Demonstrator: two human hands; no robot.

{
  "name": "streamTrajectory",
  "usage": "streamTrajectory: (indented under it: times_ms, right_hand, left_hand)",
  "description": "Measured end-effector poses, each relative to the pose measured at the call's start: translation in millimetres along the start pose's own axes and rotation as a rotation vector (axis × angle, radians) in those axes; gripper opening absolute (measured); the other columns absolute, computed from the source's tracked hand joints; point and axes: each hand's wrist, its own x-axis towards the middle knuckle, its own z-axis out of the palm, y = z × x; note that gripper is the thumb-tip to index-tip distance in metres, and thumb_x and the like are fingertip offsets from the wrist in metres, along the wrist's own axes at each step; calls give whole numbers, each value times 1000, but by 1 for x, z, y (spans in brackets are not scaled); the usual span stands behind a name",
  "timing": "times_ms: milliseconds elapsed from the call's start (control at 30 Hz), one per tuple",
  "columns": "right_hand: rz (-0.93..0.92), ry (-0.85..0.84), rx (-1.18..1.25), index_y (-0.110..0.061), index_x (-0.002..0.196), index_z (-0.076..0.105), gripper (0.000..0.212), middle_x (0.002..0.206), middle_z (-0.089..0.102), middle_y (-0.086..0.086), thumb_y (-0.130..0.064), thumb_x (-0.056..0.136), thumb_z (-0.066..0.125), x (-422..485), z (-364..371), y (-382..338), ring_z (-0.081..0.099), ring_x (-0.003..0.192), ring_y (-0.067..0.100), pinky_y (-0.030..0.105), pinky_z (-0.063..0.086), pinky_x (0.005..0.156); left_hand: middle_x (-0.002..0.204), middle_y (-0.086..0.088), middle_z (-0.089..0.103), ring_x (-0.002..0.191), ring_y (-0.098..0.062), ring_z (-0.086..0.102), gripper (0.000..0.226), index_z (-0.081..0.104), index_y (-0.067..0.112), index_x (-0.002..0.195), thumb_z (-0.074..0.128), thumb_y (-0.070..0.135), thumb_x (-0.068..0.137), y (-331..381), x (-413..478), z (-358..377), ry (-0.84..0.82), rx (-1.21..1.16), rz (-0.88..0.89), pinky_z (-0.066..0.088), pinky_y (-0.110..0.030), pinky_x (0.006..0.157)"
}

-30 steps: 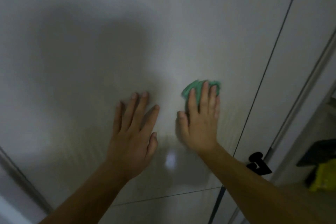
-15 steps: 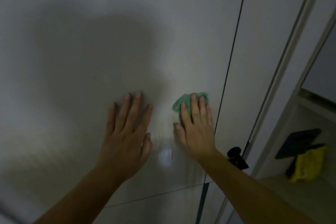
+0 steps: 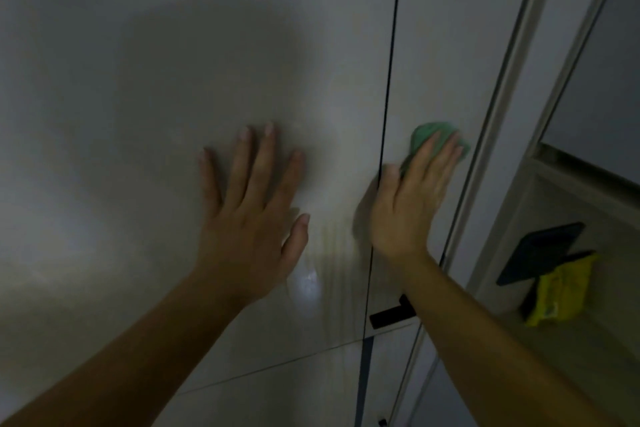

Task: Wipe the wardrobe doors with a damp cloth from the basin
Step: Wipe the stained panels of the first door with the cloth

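Fingers (image 3: 427,156) of the right hand (image 3: 408,204) were held straight, pressed on the green cloth (image 3: 429,133) against the narrow wardrobe door (image 3: 450,45), right of the seam (image 3: 389,80). The left hand (image 3: 249,218) was laid flat, fingers spread, on the wide door (image 3: 173,80). A yellow packet (image 3: 561,291) was seen on a shelf (image 3: 585,357) at right.
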Motion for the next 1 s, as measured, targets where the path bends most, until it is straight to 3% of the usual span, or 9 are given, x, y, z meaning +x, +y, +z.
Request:
streamTrajectory:
  times_ms: [67, 133, 233, 433, 600, 700, 867, 1000]
  right_hand:
    - [35, 27, 6, 0, 159, 0, 68, 167, -3, 25, -37, 108, 26, 5, -1, -1, -6, 156, 38, 49, -5, 127]
    - [-107, -51, -53, -1, 159, 2, 70, 166, -2, 27, -39, 107, 29, -23, 4, 9, -3, 155, 41, 53, -1, 127]
    - [-279, -166, -103, -16, 161, -8, 69, 168, -5, 15, -44, 107, 26, -55, 2, 33, -3, 156, 39, 53, 2, 127]
    - [127, 33, 10, -2, 158, -5, 69, 168, -6, 23, -40, 108, 21, 9, -5, 23, -7, 157, 33, 44, -7, 127]
    - [300, -115, 79, -7, 157, -11, 74, 167, -14, 15, -51, 104, 19, -77, 11, 41, -10, 157, 28, 52, 2, 127]
    - [378, -84, 155, -8, 156, -16, 80, 167, -21, 11, -56, 102, 18, -62, 13, 35, -20, 155, 20, 43, -10, 127]
    - [291, -8, 138, -15, 156, -17, 71, 167, -22, 6, -49, 106, 19, -43, 14, 23, -22, 154, 15, 31, -16, 123]
    - [520, -60, 244, -21, 153, -19, 81, 167, -25, 3, -66, 95, 14, -91, 25, 25, -23, 154, 13, 37, -13, 126]
  left_hand:
    - [166, -25, 13, 154, -45, 10, 70, 38, 9, 156, 48, 44, 96, 4, 10, 4, 15, 15, 7, 4, -74, 118]
    - [167, -24, 13, 155, -45, 7, 72, 32, 10, 158, 47, 47, 98, 5, 11, 11, 20, 45, 5, 0, -73, 118]
    - [168, -22, 8, 156, -41, -1, 74, 25, 14, 161, 45, 48, 99, 2, 8, 20, 23, 68, 8, -4, -72, 118]
    - [168, -20, 4, 155, -40, -7, 74, 23, 14, 161, 42, 50, 99, 4, 9, 22, 27, 71, 10, -6, -71, 117]
    - [168, -21, 4, 156, -40, -7, 75, 22, 13, 161, 44, 49, 99, 4, 9, 19, 20, 60, 2, -5, -72, 117]
    - [168, -23, 7, 156, -42, -4, 74, 25, 12, 161, 45, 47, 98, 3, 8, 18, 18, 58, 14, -1, -74, 117]
    - [168, -23, 6, 155, -43, -2, 73, 24, 11, 161, 42, 47, 99, 5, 8, 15, 0, 43, 5, 1, -76, 116]
    - [167, -25, 11, 156, -43, 7, 70, 34, 7, 157, 46, 41, 97, 9, -9, 9, 15, -47, -7, 2, -70, 120]
